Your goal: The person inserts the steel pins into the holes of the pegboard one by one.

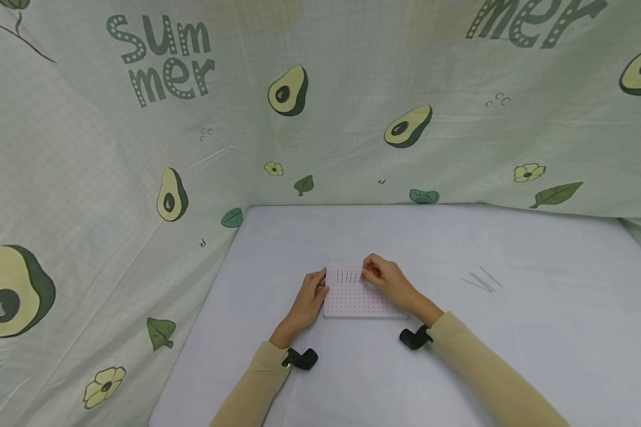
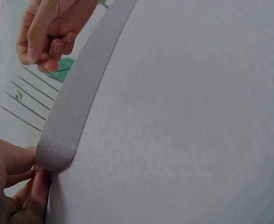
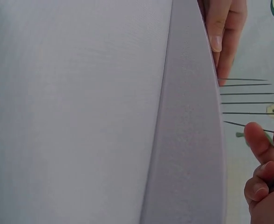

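Standing near the far edge of the board (image 1: pixel 352 305), a pin (image 3: pixel 235 123) is pinched by the right hand (image 1: pixel 386 279); board's left side's gripped by the left hand (image 1: pixel 307 301). Neighbouring pins (image 3: pixel 248 94) could get bumped if fingers slip.

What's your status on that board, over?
Left grip holding board at left edge. Right grip at rightmost pin. Loose pins lie right, off board. Nothing seen blocking.

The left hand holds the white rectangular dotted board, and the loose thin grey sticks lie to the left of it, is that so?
Not quite: the head view shows the loose thin grey sticks lying to the right of the white rectangular dotted board. The left hand does hold it.
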The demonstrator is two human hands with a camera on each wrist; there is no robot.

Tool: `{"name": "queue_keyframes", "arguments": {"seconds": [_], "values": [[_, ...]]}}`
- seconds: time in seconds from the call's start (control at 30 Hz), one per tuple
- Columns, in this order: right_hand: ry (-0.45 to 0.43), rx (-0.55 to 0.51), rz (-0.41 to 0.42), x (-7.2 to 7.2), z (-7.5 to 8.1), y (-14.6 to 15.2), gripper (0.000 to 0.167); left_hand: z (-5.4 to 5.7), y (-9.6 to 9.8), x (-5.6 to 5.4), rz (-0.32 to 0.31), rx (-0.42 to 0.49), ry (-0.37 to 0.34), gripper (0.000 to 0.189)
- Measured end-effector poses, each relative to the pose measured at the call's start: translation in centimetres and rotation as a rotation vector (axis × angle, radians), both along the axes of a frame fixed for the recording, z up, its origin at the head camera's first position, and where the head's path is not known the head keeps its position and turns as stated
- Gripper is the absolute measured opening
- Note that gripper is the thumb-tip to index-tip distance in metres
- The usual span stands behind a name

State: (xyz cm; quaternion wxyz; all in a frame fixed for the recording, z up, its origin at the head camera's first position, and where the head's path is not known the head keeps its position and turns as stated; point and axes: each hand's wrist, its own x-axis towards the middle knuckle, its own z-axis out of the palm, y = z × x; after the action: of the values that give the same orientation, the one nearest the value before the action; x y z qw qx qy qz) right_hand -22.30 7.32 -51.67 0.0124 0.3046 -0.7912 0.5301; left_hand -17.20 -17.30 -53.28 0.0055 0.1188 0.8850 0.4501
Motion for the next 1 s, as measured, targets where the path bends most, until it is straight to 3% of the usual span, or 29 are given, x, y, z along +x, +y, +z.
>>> {"name": "queue_keyframes", "arguments": {"seconds": [0.4,0.7,1.0], "values": [[0.045,0.026,-0.008,0.03,0.27,0.06,0.005,0.18,0.10,0.07,0.002,-0.004,0.004,0.051],[-0.011,0.049,-0.015,0.10,0.44,0.03,0.005,0.00,0.06,-0.02,0.004,-0.010,0.002,0.051],[0.020,0.050,-0.039,0.15,0.06,-0.23,0.003,0.05,0.06,0.04,0.007,-0.012,-0.002,0.051]]}}
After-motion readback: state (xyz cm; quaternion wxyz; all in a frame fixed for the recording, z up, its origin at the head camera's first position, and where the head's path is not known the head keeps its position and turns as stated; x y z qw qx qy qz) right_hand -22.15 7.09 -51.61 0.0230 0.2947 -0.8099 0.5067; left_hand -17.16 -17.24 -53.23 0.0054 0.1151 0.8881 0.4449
